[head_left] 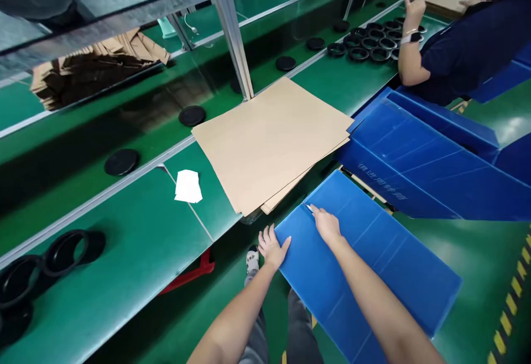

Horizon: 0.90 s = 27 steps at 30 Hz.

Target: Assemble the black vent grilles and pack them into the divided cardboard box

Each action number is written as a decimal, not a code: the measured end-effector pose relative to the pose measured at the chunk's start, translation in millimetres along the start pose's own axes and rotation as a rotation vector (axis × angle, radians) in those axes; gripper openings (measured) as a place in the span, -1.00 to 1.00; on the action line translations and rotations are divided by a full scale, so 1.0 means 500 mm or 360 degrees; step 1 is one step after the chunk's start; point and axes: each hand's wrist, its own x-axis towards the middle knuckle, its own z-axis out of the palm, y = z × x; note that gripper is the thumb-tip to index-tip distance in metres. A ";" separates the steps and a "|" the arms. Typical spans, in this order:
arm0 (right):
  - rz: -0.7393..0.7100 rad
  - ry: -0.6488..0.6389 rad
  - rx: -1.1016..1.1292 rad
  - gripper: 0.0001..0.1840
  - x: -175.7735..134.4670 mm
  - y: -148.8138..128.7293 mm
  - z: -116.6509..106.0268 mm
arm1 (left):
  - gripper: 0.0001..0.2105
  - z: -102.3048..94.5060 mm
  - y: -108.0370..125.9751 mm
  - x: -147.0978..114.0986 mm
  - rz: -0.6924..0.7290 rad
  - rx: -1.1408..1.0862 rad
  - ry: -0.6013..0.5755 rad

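A closed blue corrugated plastic box (pixel 398 259) stands beside the bench in front of me. My left hand (pixel 272 248) rests on its near left edge with the fingers spread, holding nothing. Over the box top, my right hand (pixel 326 223) is closed around a small knife (pixel 307 207), most of which the fingers hide. Its thin pale tip touches or nearly touches the top close to the far left edge. Just beyond both hands lie large brown cardboard sheets (pixel 274 143), overhanging the bench edge.
The green bench (pixel 136 253) carries a white paper piece (pixel 188 186) and black rings (pixel 68 253). Black discs (pixel 121 162) sit on the conveyor. A metal post (pixel 232 32) rises behind the sheets. Another blue box (pixel 431 159) stands right, near a co-worker (pixel 460 48).
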 end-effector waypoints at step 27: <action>0.0859 -0.0503 0.0071 -0.41 -0.630 0.600 0.090 | -0.27 -0.030 0.070 0.020 -0.0066 0.0286 0.0076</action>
